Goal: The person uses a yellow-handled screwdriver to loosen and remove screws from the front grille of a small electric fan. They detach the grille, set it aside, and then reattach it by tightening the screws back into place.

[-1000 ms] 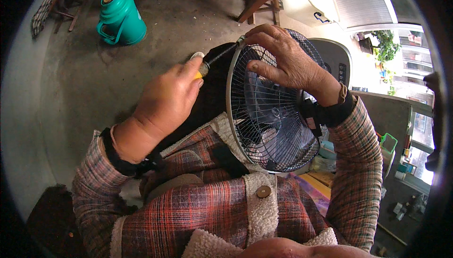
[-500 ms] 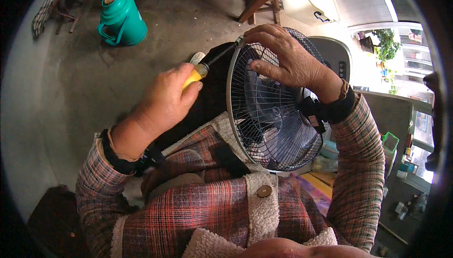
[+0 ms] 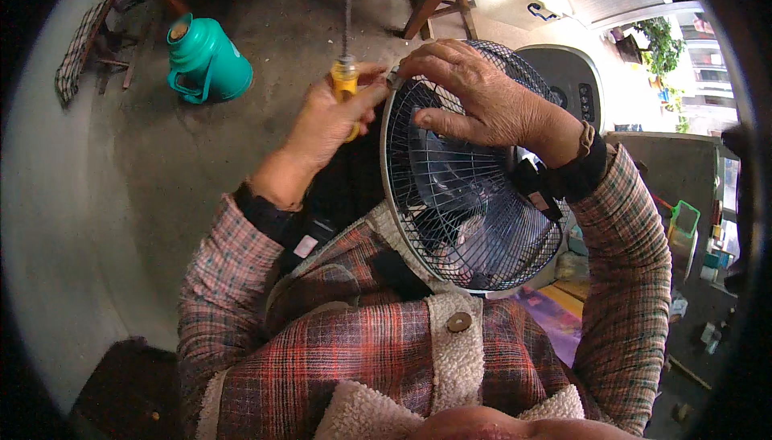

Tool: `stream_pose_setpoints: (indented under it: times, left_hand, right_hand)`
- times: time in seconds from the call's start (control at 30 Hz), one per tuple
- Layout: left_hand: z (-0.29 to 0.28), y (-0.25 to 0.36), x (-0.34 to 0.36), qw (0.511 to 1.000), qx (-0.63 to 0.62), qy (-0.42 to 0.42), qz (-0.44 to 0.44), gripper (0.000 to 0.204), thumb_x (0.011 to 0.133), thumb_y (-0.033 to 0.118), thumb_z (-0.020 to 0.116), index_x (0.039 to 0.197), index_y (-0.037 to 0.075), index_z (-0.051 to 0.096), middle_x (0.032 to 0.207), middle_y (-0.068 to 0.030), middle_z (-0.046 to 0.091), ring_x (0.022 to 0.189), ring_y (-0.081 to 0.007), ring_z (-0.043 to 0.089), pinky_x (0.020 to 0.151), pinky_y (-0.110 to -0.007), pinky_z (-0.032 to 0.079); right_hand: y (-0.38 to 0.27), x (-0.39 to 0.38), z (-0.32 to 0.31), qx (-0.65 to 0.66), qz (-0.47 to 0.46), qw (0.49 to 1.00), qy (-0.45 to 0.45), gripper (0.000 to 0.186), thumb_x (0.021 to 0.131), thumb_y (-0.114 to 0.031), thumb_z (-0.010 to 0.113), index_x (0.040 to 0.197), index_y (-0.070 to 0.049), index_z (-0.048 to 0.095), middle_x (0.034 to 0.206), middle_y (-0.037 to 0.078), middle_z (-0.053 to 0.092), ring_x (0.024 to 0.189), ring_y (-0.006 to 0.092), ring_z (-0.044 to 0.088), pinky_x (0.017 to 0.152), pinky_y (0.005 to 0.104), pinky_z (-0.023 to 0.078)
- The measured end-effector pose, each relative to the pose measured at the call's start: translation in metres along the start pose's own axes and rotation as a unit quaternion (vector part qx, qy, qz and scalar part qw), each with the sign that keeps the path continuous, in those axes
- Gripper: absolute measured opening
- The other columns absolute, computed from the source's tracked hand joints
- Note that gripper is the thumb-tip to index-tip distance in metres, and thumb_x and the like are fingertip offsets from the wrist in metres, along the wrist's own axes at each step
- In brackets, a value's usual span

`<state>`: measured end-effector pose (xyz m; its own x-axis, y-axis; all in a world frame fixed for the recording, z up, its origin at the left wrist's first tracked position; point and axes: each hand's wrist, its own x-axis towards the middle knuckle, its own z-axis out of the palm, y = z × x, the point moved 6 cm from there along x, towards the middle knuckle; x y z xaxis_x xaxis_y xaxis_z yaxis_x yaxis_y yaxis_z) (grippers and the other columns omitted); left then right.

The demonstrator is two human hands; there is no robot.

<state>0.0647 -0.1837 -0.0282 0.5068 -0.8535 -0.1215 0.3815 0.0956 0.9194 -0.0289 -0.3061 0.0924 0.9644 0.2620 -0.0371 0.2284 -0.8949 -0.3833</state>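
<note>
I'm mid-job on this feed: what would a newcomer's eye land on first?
First, the big round wire-caged fan in the middle, with the person's right grip over its upper rim. Next, the yellow-handled screwdriver in the left grip, just left of the fan, its shaft pointing toward the picture's top edge. Then the bright green jug on the floor at upper left.

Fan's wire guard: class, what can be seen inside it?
Inside the wire guard, dark fan blades are partly visible. The right hand hides whatever lies directly behind it.
</note>
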Motion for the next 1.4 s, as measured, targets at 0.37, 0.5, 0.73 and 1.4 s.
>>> stream_pose_setpoints:
  times: [0.37, 0.5, 0.73, 1.4]
  left_hand:
    - [0.017, -0.004, 0.016, 0.999, -0.004, 0.028, 0.04, 0.027, 0.094, 0.016, 0.069, 0.117, 0.003, 0.064, 0.101, -0.0044, 0.067, 0.083, -0.0105, 0.062, 0.072, -0.024, 0.05]
    - [0.022, -0.007, 0.018, 0.994, -0.081, 0.048, 0.048, 0.023, 0.095, 0.014, 0.067, 0.114, 0.003, 0.063, 0.1, -0.0042, 0.067, 0.085, -0.0113, 0.062, 0.075, -0.025, 0.05]
    - [0.02, -0.011, 0.019, 0.996, -0.065, 0.059, -0.002, 0.024, 0.095, 0.015, 0.067, 0.114, 0.003, 0.058, 0.092, -0.0052, 0.064, 0.075, -0.0114, 0.06, 0.062, -0.026, 0.053]
    - [0.025, -0.012, 0.02, 0.999, -0.015, 0.044, 0.017, 0.029, 0.1, 0.024, 0.062, 0.122, 0.007, 0.053, 0.099, -0.0105, 0.065, 0.073, -0.0117, 0.062, 0.065, -0.026, 0.056]
  right_hand:
    - [0.003, -0.008, -0.004, 0.024, 0.002, 0.999, 0.032, 0.064, 0.092, -0.043, 0.067, 0.137, -0.003, 0.045, 0.129, 0.021, 0.055, 0.126, 0.039, 0.051, 0.109, 0.0472, 0.04]
    - [-0.001, -0.007, -0.007, 0.002, 0.014, 1.0, 0.021, 0.067, 0.092, -0.042, 0.068, 0.139, -0.001, 0.044, 0.131, 0.022, 0.055, 0.127, 0.0393, 0.051, 0.109, 0.0467, 0.04]
    - [0.031, -0.064, -0.046, 0.12, 0.055, 0.981, 0.14, 0.057, 0.092, -0.018, 0.07, 0.143, -0.006, 0.047, 0.138, 0.017, 0.056, 0.13, 0.0328, 0.053, 0.112, 0.042, 0.041]
    - [0.074, -0.336, 0.07, 0.423, 0.418, 0.656, 0.465, 0.05, 0.107, -0.031, 0.043, 0.145, 0.001, 0.044, 0.143, 0.018, 0.052, 0.13, 0.0249, 0.051, 0.111, 0.0356, 0.039]
